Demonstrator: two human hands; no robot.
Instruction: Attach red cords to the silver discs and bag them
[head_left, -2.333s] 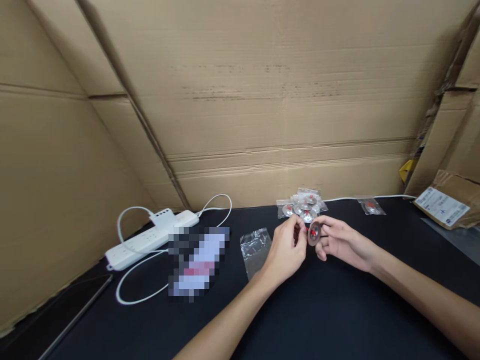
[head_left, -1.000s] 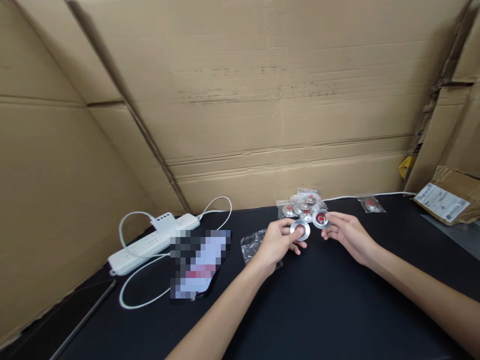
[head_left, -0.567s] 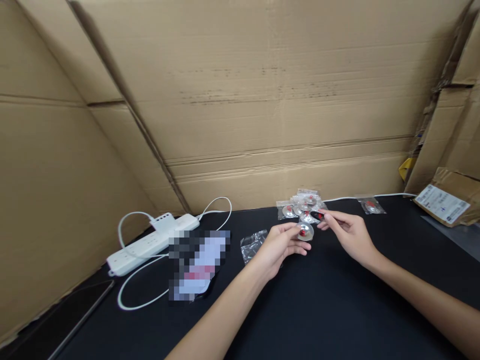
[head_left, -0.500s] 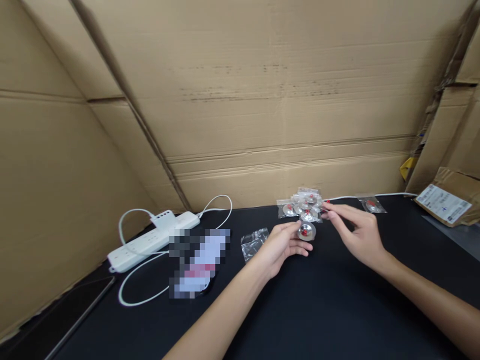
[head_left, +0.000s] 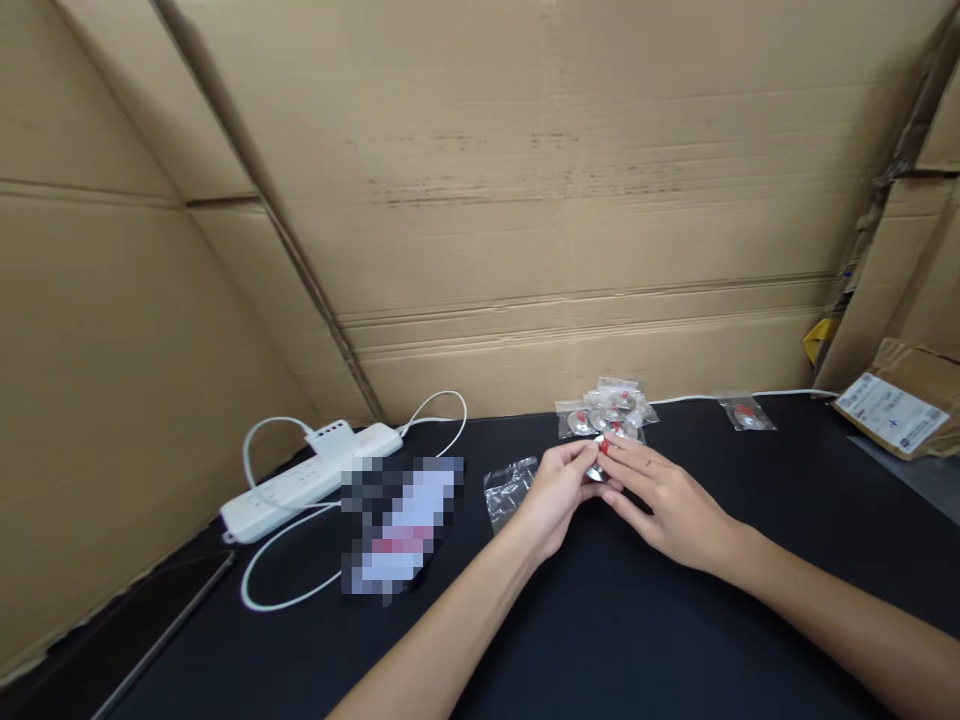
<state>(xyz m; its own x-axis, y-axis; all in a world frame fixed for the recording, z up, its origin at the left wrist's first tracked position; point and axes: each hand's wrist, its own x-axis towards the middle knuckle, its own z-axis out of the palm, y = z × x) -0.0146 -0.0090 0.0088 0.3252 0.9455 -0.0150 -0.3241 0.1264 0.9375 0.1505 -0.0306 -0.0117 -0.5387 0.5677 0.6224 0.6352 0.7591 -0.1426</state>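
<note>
Near the back of the black table my two hands meet around a small round silver metal disc [head_left: 597, 474] with a red part on top. My left hand [head_left: 551, 495] is closed on the disc's left edge, thumb and fingers pinching it. From the other side my right hand [head_left: 667, 505] has its fingertips closed at the red part, covering much of the disc. Whether a second disc is between the fingers is hidden. Just behind the hands lies a pile of similar discs in clear plastic bags [head_left: 616, 405]. Left of my left hand lies a clear plastic bag [head_left: 510, 485].
Another bagged disc [head_left: 745, 412] lies to the right. A white power strip [head_left: 277, 495] with cables and a blurred-out object [head_left: 405, 530] are on the left. Cardboard walls [head_left: 570, 230] enclose the table; a labelled cardboard box [head_left: 900, 400] stands at right.
My right hand has moved left and toward me from beside the pile, bringing a small red-tipped item to the disc in my left hand. The left hand has barely moved.
</note>
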